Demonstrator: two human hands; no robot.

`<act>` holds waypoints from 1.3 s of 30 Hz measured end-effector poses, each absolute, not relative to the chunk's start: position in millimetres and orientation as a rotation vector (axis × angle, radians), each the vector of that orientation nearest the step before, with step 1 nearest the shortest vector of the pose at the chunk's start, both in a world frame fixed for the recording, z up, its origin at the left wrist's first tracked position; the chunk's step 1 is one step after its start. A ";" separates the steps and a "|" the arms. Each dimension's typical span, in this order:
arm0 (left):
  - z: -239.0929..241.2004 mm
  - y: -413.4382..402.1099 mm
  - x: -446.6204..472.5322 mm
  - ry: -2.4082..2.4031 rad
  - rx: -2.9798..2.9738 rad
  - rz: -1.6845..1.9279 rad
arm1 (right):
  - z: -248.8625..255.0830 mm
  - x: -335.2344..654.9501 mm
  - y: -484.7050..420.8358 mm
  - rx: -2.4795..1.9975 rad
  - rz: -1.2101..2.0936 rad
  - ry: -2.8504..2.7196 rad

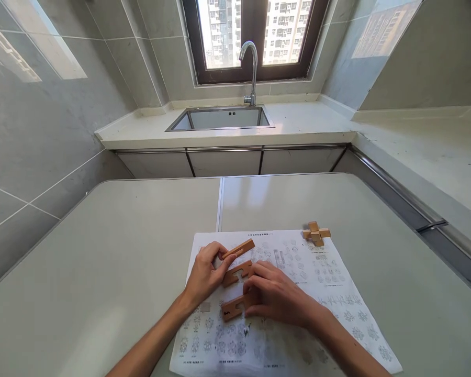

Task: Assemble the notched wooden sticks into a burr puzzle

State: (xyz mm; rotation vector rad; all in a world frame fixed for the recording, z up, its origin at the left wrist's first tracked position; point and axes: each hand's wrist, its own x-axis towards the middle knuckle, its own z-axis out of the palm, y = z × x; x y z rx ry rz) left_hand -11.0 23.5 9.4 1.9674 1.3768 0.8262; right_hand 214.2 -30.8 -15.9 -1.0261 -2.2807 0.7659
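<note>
Grip of right hand (277,296) partly hides notched wooden piece (235,308).

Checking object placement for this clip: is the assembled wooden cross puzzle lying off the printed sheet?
No, the assembled cross puzzle rests on the top right corner of the printed sheet.

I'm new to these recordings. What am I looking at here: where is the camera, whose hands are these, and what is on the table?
There is one picture, from a camera worn on a person's head, looking down at their own bare hands; no machine is involved. The left hand holds one notched wooden bar at its end. The right hand rests on two more wooden bars. All lie over a printed instruction sheet on a pale table. An assembled wooden cross puzzle sits at the sheet's far edge. Beyond are a sink, a tap and a window.
</note>
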 end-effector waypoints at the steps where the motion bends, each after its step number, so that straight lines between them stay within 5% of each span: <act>1: 8.9 23.4 -11.4 1.377 1.963 0.825 | -14.9 214.0 -30.9 -1.029 0.778 -2.275; 12: 9.5 22.0 -13.6 1.378 1.867 0.833 | -13.1 209.2 -33.0 -0.930 1.033 -2.136; 22: 3.9 19.8 -15.8 1.252 1.671 0.797 | -3.3 211.2 -28.8 -0.918 1.755 -1.342; 39: -5.1 7.1 -12.2 1.099 1.435 0.833 | -1.1 208.6 -22.5 -1.043 1.731 -1.009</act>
